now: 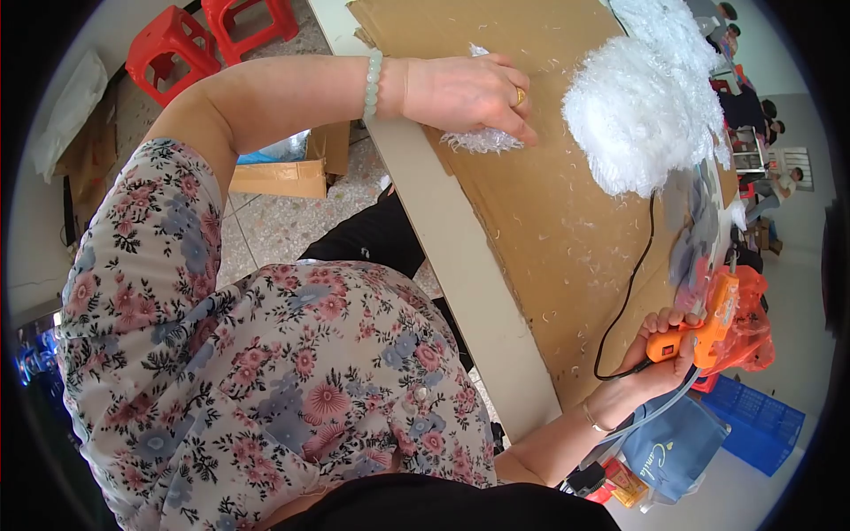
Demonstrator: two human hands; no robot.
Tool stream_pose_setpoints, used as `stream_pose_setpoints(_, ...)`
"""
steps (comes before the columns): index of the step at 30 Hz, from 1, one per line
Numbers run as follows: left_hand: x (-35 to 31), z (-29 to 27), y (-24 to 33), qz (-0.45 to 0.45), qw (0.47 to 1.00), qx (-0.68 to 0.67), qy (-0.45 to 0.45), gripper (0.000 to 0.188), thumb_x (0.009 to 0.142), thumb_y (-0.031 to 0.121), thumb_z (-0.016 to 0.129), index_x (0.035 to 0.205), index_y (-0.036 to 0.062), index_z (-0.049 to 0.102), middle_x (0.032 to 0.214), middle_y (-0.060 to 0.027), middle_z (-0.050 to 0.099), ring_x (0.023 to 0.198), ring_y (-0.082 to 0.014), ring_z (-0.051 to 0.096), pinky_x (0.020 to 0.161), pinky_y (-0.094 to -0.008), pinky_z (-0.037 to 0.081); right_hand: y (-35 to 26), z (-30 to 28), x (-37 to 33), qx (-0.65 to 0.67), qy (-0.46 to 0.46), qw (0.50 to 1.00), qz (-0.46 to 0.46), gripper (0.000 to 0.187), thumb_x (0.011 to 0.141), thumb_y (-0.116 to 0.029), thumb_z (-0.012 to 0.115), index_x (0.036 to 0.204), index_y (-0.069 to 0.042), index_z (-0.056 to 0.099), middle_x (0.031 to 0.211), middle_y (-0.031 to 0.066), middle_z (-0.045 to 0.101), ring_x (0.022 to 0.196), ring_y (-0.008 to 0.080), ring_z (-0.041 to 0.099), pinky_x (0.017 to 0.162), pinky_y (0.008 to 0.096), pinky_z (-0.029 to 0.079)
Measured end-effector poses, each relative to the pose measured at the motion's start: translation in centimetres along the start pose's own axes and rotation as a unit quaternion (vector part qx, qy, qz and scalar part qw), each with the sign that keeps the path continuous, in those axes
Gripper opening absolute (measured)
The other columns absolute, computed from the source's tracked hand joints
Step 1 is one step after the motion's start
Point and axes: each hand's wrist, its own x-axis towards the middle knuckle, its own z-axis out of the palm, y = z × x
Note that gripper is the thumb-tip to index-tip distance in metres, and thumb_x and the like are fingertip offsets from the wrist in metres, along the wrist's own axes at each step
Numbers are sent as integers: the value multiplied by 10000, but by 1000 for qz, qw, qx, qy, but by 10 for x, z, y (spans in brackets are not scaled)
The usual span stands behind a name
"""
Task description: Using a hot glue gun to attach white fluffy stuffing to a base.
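My left hand [474,96], with a ring and a green bead bracelet, is curled down over a small piece of white tinsel [482,140] on the cardboard; its edges stick out around my fingers, and its middle is hidden. My right hand [660,354] grips an orange hot glue gun [708,332] by its handle near the table's right side, with the nozzle pointing away from me. A long translucent glue stick [660,409] trails from the back of the gun. Its black cord [627,296] runs across the cardboard toward a big heap of white tinsel [642,115].
A cardboard sheet [531,239] with scattered white shreds covers the table. On the right are a red plastic bag [753,323], a blue crate [753,420] and a blue bag [677,447]. Red stools [173,53] and an open carton [279,177] stand left. Several people are farther off.
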Motion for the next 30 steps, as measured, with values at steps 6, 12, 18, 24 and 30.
stream_pose_setpoints(6, -5, -1, -2, 42, 997, 66, -3, 186, 771, 99, 598, 945, 87, 662, 995, -16, 618, 1051, -197, 522, 933, -365, 377, 3, -17, -2, 32, 31, 999, 4, 163, 880, -101, 504, 1026, -29, 489, 869, 100, 489, 744, 173, 442, 685, 295, 388)
stream_pose_setpoints(12, 2, -2, 0, 61, 991, 120, 8, 138, 770, 100, 597, 895, 57, 638, 970, -38, 612, 1052, -196, 524, 935, -372, 382, 4, -23, 2, 20, 39, 999, 26, 165, 883, -103, 503, 1031, -31, 497, 886, 106, 503, 753, 179, 451, 696, 299, 392)
stream_pose_setpoints(18, 11, 5, 3, -26, 992, 116, 50, 235, 698, 36, 642, 933, 55, 631, 950, -65, 592, 1004, -241, 538, 911, -382, 410, -4, -31, 9, -3, 47, 998, 30, 177, 894, -122, 501, 1051, -40, 499, 885, 109, 516, 757, 178, 459, 699, 307, 393)
stream_pose_setpoints(24, 1, 2, 1, -92, 993, 54, 54, 222, 706, 34, 670, 925, 70, 670, 964, -53, 596, 1001, -263, 534, 915, -385, 405, 2, -17, 10, -50, 48, 997, 30, 191, 886, -118, 509, 1055, -28, 515, 887, 115, 556, 728, 181, 493, 672, 300, 404)
stream_pose_setpoints(30, -30, -8, -4, -128, 990, 39, 42, 218, 735, 78, 646, 948, 89, 691, 945, -48, 575, 1004, -247, 516, 925, -402, 383, 56, 108, 42, -244, -41, 962, 118, 227, 877, -88, 510, 1071, 29, 512, 958, 128, 595, 891, 264, 644, 742, 342, 502)
